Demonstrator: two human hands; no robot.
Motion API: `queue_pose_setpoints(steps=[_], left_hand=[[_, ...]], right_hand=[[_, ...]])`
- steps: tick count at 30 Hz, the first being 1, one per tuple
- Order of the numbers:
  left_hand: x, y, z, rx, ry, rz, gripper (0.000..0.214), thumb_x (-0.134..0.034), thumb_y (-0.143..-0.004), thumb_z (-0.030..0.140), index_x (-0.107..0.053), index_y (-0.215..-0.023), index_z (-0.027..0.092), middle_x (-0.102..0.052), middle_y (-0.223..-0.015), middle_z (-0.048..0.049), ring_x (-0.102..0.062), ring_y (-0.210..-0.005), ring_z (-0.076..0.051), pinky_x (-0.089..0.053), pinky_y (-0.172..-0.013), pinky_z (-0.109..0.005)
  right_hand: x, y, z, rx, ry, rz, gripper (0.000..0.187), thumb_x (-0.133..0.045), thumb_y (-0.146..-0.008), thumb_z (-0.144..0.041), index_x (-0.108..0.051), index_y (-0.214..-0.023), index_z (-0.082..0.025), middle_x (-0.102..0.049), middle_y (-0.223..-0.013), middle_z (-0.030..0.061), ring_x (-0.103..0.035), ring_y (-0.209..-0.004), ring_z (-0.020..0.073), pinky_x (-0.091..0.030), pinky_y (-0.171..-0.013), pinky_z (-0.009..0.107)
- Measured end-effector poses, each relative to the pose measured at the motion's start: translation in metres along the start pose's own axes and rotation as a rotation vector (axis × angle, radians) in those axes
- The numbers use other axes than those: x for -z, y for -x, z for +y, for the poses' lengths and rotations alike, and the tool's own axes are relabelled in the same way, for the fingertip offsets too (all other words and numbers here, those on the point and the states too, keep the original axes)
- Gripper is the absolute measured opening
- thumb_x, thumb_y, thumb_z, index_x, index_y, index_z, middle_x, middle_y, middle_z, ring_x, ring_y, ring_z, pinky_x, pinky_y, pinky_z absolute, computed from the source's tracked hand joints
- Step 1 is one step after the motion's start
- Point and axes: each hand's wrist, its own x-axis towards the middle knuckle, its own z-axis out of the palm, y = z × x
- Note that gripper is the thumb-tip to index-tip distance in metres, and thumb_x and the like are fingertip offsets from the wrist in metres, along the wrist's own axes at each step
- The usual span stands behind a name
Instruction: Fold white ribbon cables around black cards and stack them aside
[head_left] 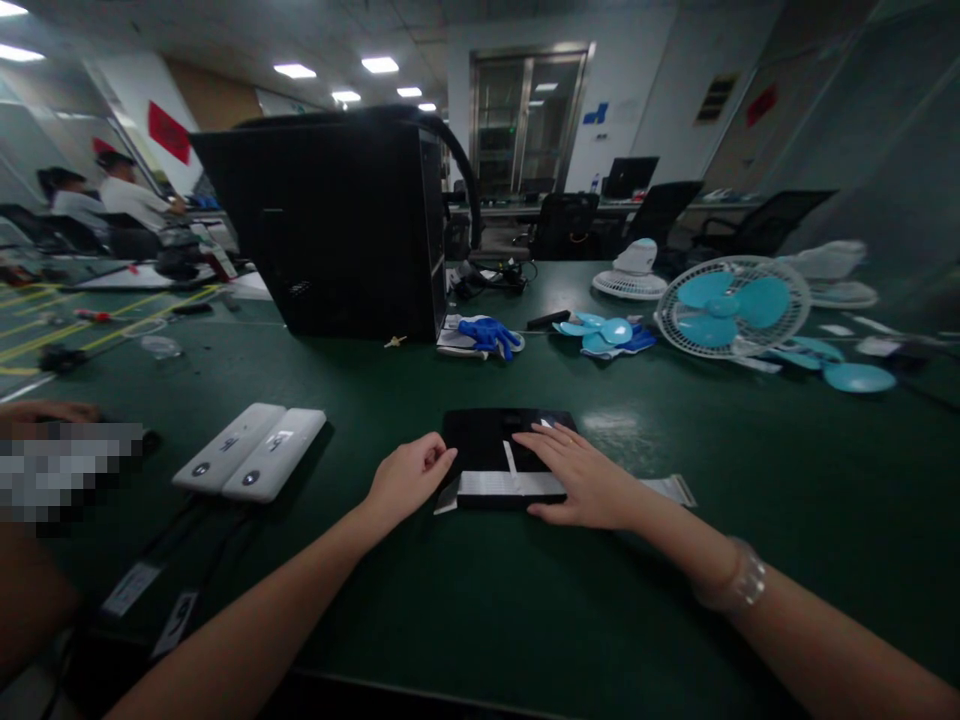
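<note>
A flat black slab (487,440) with a white label strip along its near edge lies on the green table (480,600) in front of me. My right hand (577,475) rests flat on its right part, fingers stretched out towards the left. My left hand (409,478) is at the slab's left edge with its fingers curled in a loose fist, thumb and fingertips touching the edge. A white strip (671,489) sticks out on the table to the right of my right hand.
Two white oblong devices (251,453) with cables lie to the left. A big black case (337,225) stands behind. Blue gloves (487,335), blue fan blades (611,335) and a white fan grille (731,305) lie further back on the right. Another person's arm (30,560) is at the far left.
</note>
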Motion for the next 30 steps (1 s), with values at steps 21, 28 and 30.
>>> queue_pose_setpoints(steps=[21,28,30], left_hand=[[0.003,0.001,-0.002,-0.021,-0.079,-0.106,0.031,-0.039,-0.092,0.047,-0.056,-0.087,0.022,-0.062,-0.076,0.0011,-0.057,-0.067,-0.014,-0.036,-0.055,-0.024],[0.003,0.001,-0.003,-0.027,-0.063,-0.113,0.031,-0.039,-0.092,0.047,-0.057,-0.088,0.022,-0.062,-0.076,0.0009,-0.057,-0.067,-0.014,-0.036,-0.055,-0.024],[0.002,0.001,-0.003,-0.025,-0.059,-0.120,0.031,-0.039,-0.092,0.047,-0.057,-0.088,0.022,-0.062,-0.077,0.0008,-0.058,-0.067,-0.015,-0.037,-0.055,-0.024]], right_hand=[[0.029,0.049,0.122,-0.790,0.185,-0.107,0.096,-0.042,-0.077,-0.075,-0.024,-0.149,-0.015,-0.040,-0.143,0.0187,-0.041,-0.124,0.0400,-0.029,-0.101,0.048],[0.041,0.100,0.177,-1.249,0.159,-0.059,0.092,-0.036,-0.075,-0.078,-0.038,-0.140,-0.013,-0.048,-0.130,0.0259,-0.047,-0.114,0.0409,-0.037,-0.089,0.051],[0.040,0.114,0.186,-1.348,0.186,-0.021,0.095,-0.031,-0.077,-0.078,-0.039,-0.138,-0.006,-0.048,-0.126,0.0317,-0.047,-0.113,0.0429,-0.037,-0.085,0.054]])
